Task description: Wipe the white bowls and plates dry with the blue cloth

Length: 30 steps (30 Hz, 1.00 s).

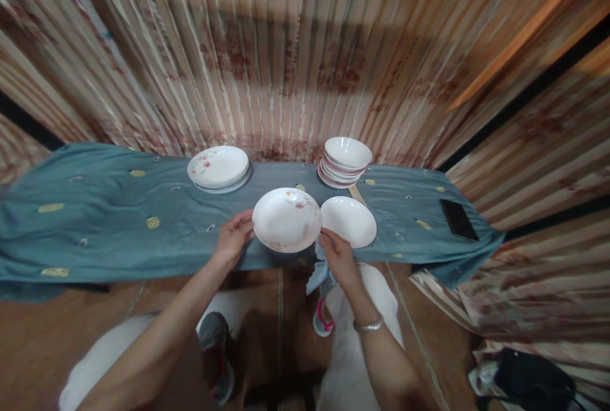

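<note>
A white plate (286,220) with small flowers near its rim is held up over the table's front edge, its face tilted toward me. My left hand (234,237) grips the plate's left rim, fingers closed on it. At the right rim my right hand (337,253) is closed on the same plate, and a light blue cloth (318,276) hangs from beneath that hand. Just right of the held plate lies another white plate (350,222), partly covered by it and by my right hand.
A stack of flowered plates (219,168) stands at the back left. White bowls (347,155) with red bands are stacked at the back right. A black phone (458,219) lies on the green tablecloth (114,208) at the right end. Behind the table hangs a striped curtain (267,49).
</note>
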Each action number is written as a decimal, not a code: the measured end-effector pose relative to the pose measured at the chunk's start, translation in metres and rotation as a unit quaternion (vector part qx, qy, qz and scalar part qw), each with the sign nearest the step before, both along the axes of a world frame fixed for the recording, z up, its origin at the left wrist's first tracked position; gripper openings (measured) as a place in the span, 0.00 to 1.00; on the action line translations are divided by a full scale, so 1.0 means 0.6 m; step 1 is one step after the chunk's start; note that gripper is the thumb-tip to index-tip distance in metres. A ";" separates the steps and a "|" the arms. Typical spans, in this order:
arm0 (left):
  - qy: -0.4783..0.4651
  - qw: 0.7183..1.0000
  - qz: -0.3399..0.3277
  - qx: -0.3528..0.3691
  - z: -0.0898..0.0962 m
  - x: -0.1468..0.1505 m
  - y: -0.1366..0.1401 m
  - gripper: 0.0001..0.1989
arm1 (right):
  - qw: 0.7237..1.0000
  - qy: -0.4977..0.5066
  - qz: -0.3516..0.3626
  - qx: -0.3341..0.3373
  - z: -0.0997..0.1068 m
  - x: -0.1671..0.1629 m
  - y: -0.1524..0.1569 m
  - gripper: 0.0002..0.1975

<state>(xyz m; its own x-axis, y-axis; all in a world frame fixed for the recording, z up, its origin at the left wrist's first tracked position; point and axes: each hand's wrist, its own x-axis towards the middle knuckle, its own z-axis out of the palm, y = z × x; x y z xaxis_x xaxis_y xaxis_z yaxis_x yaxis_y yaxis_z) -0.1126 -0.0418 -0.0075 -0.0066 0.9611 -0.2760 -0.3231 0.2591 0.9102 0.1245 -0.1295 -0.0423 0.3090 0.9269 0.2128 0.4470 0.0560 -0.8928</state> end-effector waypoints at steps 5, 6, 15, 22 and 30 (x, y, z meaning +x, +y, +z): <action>-0.031 0.998 -0.044 0.019 0.011 0.059 -0.003 0.19 | 0.996 0.009 -0.083 0.024 0.017 0.046 -0.029 0.22; -0.037 0.998 -0.053 0.018 0.011 0.074 -0.003 0.18 | 0.995 0.002 -0.097 0.023 0.018 0.057 -0.033 0.23; -0.066 0.990 -0.115 0.053 -0.022 0.200 0.011 0.20 | 0.973 -0.081 -0.217 -0.016 0.012 0.143 -0.058 0.27; -0.023 0.992 -0.104 0.070 -0.059 0.249 0.026 0.17 | 0.966 -0.102 -0.236 -0.038 0.003 0.173 -0.061 0.28; -0.002 0.993 -0.098 0.066 -0.071 0.267 0.035 0.14 | 0.967 -0.106 -0.228 -0.052 -0.010 0.185 -0.055 0.23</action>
